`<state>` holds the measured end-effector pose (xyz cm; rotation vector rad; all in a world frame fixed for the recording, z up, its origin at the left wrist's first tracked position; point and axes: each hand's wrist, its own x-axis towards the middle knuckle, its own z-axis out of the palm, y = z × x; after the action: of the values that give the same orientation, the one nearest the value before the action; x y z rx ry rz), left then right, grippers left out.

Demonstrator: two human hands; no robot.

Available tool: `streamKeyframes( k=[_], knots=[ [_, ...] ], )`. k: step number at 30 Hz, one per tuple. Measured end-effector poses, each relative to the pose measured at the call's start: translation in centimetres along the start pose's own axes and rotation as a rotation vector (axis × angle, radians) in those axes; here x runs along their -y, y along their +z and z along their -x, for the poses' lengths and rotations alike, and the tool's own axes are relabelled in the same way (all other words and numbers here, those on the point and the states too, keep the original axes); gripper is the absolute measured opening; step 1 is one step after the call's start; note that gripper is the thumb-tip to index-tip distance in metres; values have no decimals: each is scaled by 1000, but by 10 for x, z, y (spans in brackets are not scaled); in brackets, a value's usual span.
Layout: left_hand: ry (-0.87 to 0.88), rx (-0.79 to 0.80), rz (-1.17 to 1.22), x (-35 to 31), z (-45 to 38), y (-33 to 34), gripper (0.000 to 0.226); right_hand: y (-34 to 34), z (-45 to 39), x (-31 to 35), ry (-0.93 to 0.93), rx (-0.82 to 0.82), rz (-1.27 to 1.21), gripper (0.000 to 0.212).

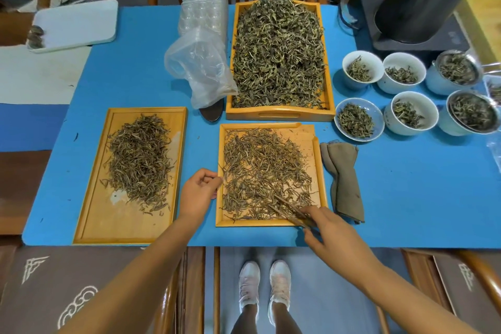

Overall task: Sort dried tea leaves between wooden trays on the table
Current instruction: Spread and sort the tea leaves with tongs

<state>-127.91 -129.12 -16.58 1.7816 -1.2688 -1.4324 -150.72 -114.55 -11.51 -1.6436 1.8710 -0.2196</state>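
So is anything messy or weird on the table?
A little. A few tea bits lie loose on the blue mat near the left tray, outside any tray. That tray also has a pale blotch on its wood. Nothing looks tipped over or broken.

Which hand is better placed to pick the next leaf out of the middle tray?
Right hand: it holds the tweezers, tips already among the leaves in the middle tray. The left hand only rests at the tray's edge.
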Motion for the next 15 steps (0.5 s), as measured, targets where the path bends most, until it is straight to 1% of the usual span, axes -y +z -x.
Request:
streamKeyframes(
  k=[5,10,15],
  knots=[
    [6,-1,-5,0,0,0,9,-5,6,-11,68,-8,9,33],
    [12,-3,-7,0,-1,0,10,-9,22,-23,93,-20,9,37],
    [8,-2,-6,1,-1,0,13,-10,29,-31,135,-13,29,36]
  ],
)
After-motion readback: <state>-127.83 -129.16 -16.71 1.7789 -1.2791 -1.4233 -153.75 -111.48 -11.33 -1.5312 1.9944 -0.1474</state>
